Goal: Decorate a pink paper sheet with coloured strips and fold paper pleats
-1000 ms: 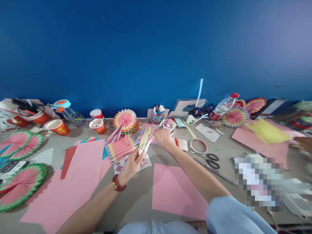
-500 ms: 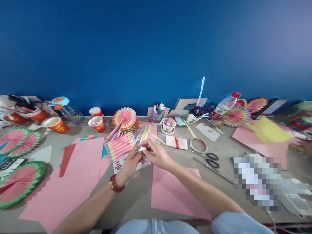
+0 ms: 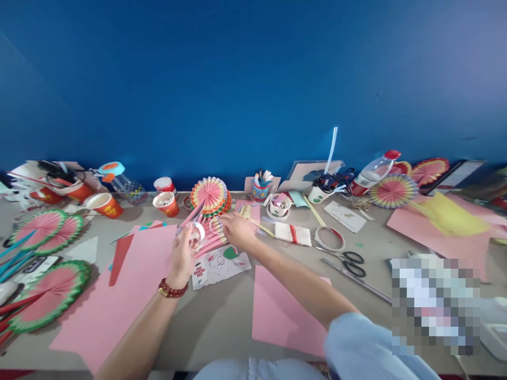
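My left hand (image 3: 182, 256), with a red beaded bracelet at its wrist, is closed around a white roll of tape (image 3: 199, 230), held up over the table. To its right, my right hand (image 3: 238, 230) reaches down to the right edge of the pleated striped paper (image 3: 214, 240). Its fingers are bent together at that edge, and whatever is between them is hidden. A pale ring lies on the pleated paper, close to these fingertips. Below both hands rests a white printed sheet (image 3: 222, 269) with a green patch and a red knot pattern.
Pink sheets (image 3: 146, 295) cover the left, with another pink sheet (image 3: 291, 311) before me. Black-handled scissors (image 3: 352, 263), a larger tape roll (image 3: 330, 238) and a white bundle (image 3: 293, 234) lie right. Behind stand a paper rosette (image 3: 209, 196), red cups (image 3: 166, 203) and a bottle (image 3: 374, 171).
My hands, together over the printed sheet before, have come apart. The left moved left with the tape roll; the right moved up to the pleated paper. The view has shifted slightly.
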The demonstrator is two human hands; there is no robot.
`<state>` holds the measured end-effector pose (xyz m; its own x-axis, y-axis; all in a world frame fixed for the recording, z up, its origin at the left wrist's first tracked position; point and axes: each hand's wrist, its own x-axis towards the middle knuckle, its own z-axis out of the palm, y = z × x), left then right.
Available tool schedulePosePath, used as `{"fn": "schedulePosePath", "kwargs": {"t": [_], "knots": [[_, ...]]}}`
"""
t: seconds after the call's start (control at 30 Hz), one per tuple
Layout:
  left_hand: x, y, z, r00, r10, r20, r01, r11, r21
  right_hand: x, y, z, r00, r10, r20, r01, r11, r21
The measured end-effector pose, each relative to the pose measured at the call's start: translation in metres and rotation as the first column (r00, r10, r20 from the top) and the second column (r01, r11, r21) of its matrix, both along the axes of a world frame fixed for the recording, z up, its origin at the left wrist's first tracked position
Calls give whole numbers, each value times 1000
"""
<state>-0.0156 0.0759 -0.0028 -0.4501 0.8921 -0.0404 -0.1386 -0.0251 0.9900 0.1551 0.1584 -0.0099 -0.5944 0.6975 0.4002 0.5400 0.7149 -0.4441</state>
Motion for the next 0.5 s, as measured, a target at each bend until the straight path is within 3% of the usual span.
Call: {"fn": "schedulePosePath", "kwargs": {"t": [0.1, 0.2, 0.3, 0.4, 0.5], "knots": [[2, 1, -3, 999, -40, -37, 40, 999, -1, 8, -19, 10, 999, 41, -14, -40, 998, 50], [14, -3, -3, 984, -150, -92, 151, 989, 1, 16, -47, 22, 986, 150, -74, -140, 981, 132], [32, -10, -1, 960, -246, -133, 247, 969, -6, 24, -68, 29, 964, 208, -168, -191, 975, 110], [46, -19, 2, 933, -331, -138, 328, 944, -50, 35, -74, 32, 943, 158, -294, -165, 986, 2], [53, -25, 7, 893, -438, -109, 425, 897, -118, 50, -72, 34, 933, 21, -359, -43, 998, -53]]}}
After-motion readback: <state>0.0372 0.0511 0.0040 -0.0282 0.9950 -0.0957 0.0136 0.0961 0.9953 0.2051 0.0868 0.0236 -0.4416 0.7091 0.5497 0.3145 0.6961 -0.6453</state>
